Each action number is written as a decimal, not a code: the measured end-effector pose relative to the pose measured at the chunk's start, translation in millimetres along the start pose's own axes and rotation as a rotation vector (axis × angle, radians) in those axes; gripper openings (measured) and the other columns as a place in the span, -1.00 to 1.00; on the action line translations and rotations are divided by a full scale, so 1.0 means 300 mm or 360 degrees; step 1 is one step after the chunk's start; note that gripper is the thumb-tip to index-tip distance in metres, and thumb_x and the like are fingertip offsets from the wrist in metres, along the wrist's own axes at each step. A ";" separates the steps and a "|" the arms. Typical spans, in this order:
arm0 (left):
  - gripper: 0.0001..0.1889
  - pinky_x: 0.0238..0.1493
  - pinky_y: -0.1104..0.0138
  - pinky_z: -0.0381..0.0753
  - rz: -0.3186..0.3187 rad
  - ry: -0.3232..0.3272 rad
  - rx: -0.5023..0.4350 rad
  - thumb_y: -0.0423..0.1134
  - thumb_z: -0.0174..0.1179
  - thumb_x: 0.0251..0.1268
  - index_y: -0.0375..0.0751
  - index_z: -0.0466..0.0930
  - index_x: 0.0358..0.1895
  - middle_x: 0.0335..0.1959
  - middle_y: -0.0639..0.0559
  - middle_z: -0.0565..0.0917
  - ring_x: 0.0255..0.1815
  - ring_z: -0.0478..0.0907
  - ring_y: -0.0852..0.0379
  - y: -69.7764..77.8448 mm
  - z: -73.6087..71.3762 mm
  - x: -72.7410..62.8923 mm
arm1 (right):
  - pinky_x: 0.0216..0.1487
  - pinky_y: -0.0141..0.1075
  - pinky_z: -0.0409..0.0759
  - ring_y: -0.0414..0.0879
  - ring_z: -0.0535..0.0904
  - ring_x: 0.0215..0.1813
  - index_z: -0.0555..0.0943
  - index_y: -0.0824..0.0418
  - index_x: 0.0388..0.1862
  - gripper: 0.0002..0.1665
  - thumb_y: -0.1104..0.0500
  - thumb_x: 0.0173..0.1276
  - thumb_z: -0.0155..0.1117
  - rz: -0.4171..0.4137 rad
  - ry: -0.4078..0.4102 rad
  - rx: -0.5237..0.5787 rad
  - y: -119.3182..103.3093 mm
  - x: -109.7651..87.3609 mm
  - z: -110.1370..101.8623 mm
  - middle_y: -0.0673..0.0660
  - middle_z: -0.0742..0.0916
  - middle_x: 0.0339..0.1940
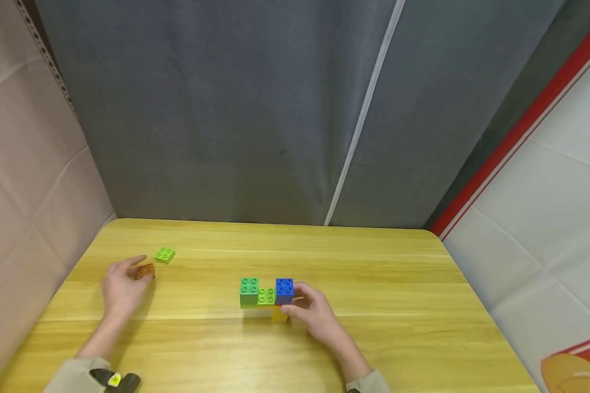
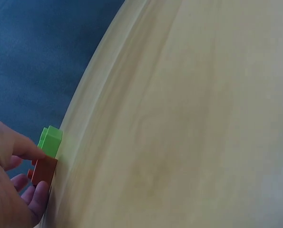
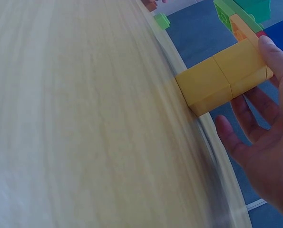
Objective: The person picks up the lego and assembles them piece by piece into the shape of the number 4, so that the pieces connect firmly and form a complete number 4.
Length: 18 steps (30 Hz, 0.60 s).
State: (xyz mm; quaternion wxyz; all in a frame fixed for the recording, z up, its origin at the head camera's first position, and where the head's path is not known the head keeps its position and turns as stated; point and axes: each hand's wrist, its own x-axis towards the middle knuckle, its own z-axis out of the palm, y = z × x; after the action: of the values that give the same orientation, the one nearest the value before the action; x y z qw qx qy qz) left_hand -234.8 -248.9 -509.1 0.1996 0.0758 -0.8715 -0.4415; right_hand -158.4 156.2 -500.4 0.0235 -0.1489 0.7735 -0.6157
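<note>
My left hand [image 1: 123, 286] is at the table's left side and pinches an orange-brown toy brick [image 1: 145, 271] between thumb and fingers. In the left wrist view that brick [image 2: 44, 170] sits at table level, in front of a lime green brick [image 2: 51, 141]. My right hand [image 1: 317, 314] grips a small brick structure near the middle. Its column of stacked yellow bricks [image 3: 222, 76] stands on the table. Above the column is a blue brick [image 1: 284, 291]; leftward extends a lime green piece [image 1: 266, 296], with a darker green brick [image 1: 249, 291] at its far end.
The loose lime green brick [image 1: 165, 255] lies just beyond my left hand. A wooden table [image 1: 373, 262] with rounded far corners carries everything. Behind it hangs a dark grey curtain [image 1: 226, 120]; pale walls [image 1: 546, 218] rise on both sides.
</note>
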 end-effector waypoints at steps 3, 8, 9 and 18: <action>-0.47 0.10 -0.15 0.39 0.0005 -0.0099 0.0031 -0.54 0.29 0.20 -0.53 0.49 0.28 0.14 -0.57 0.43 0.11 0.47 -0.49 -0.005 0.001 0.012 | 0.02 -0.24 0.65 0.08 0.66 0.00 0.65 0.15 0.18 -0.61 0.16 0.40 0.44 0.0000 0.0002 -0.0003 0.000 0.000 -0.002 0.13 0.73 0.02; -0.51 0.03 -0.17 0.45 0.0048 -0.0194 0.0096 -0.49 0.31 0.20 -0.55 0.53 0.23 0.09 -0.59 0.52 0.07 0.51 -0.47 -0.019 -0.002 0.028 | 0.03 -0.24 0.65 0.09 0.65 0.02 0.65 0.17 0.17 -0.61 0.18 0.40 0.44 0.0004 0.0004 -0.0007 0.002 0.004 0.001 0.14 0.73 0.03; -0.53 -0.01 -0.12 0.47 0.0055 -0.0201 0.0099 -0.48 0.32 0.21 -0.55 0.55 0.21 0.07 -0.57 0.54 0.04 0.52 -0.45 -0.021 -0.002 0.029 | 0.03 -0.24 0.65 0.10 0.65 0.02 0.65 0.18 0.17 -0.61 0.18 0.40 0.43 0.0006 0.0004 -0.0006 0.004 0.005 0.002 0.15 0.73 0.02; -0.57 -0.39 0.43 0.52 0.0072 -0.0260 0.0059 -0.34 0.40 0.27 -0.47 0.61 0.17 0.05 -0.47 0.58 -0.08 0.63 -0.30 -0.006 -0.001 -0.005 | 0.03 -0.24 0.65 0.11 0.66 0.01 0.65 0.15 0.16 -0.61 0.15 0.39 0.45 0.0040 0.0004 0.0002 0.003 0.007 0.009 0.13 0.74 0.01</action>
State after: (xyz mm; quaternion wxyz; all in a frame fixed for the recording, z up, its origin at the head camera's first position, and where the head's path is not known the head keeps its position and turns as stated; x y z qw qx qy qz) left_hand -233.3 -249.8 -510.8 0.1364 0.0235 -0.8943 -0.4254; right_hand -160.1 153.3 -501.7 0.0302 -0.1383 0.7748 -0.6161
